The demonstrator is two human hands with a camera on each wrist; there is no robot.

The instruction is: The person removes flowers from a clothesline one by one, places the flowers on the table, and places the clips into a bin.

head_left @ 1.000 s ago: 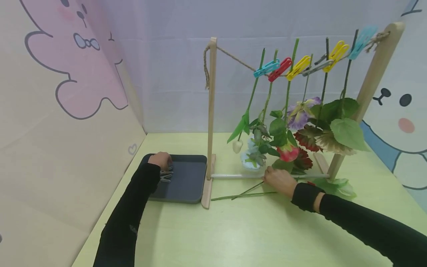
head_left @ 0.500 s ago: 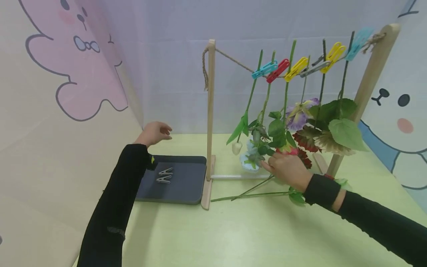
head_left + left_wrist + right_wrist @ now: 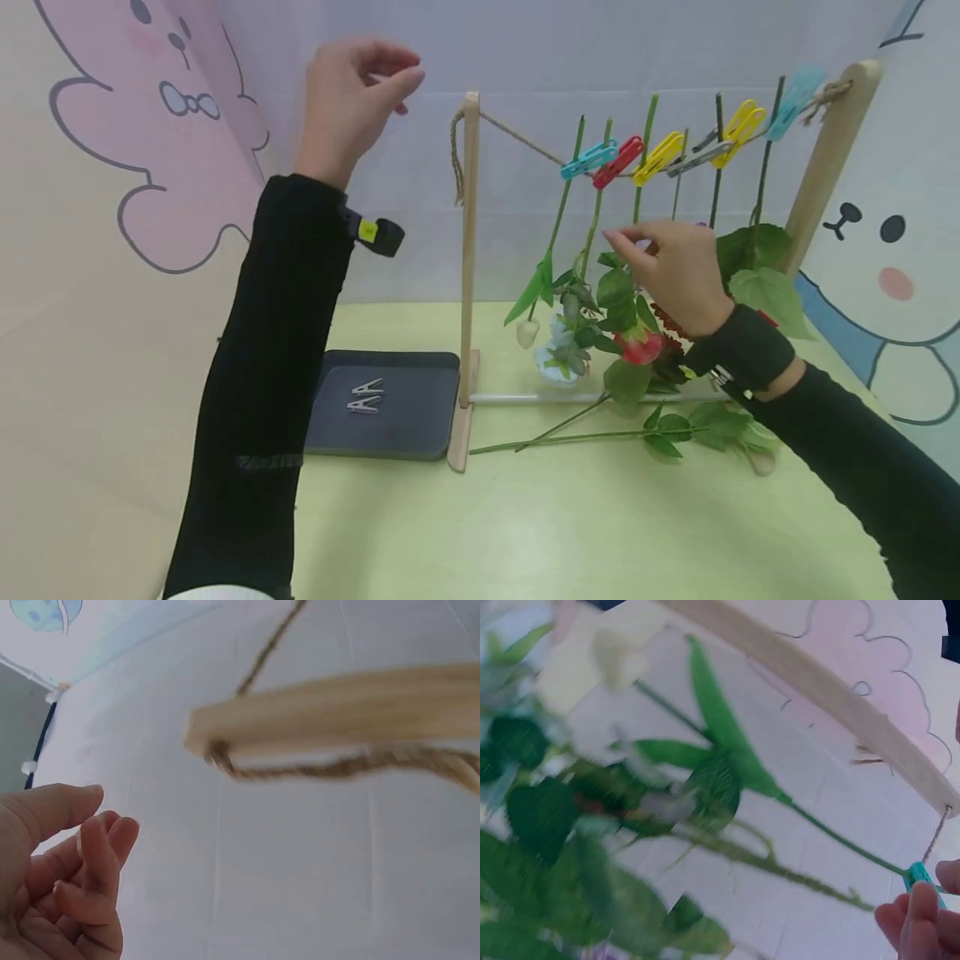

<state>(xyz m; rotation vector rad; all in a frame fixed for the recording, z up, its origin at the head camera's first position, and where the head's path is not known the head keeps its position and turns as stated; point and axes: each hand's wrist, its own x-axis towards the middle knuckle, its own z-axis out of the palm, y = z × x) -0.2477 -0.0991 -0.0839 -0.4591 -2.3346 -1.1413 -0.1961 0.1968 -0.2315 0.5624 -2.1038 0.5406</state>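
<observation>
My left hand [image 3: 356,108] is raised left of the wooden rack post [image 3: 469,250], its fingers loosely bent. In the left wrist view nothing shows between thumb and fingers, and the post's top with its twine [image 3: 337,766] is close by. My right hand [image 3: 675,271] hovers before the hanging artificial flowers, fingers loosely bent, holding nothing visible. Along the twine, a blue clothespin [image 3: 588,159], a red clothespin [image 3: 618,162], a yellow clothespin [image 3: 658,158], a grey clothespin [image 3: 697,158] and others hold stems. Below hang a white tulip bud [image 3: 527,332] and a pink-red flower [image 3: 640,346].
Two grey clothespins [image 3: 365,396] lie in a dark tray [image 3: 390,444] left of the rack. Two stems [image 3: 551,441] lie on the table in front, one with green leaves [image 3: 712,421]. A white bar [image 3: 536,399] joins the rack's feet.
My left hand has risen from the tray to about the post's top height. My right hand has left the stems on the table and moved up before the hanging flowers.
</observation>
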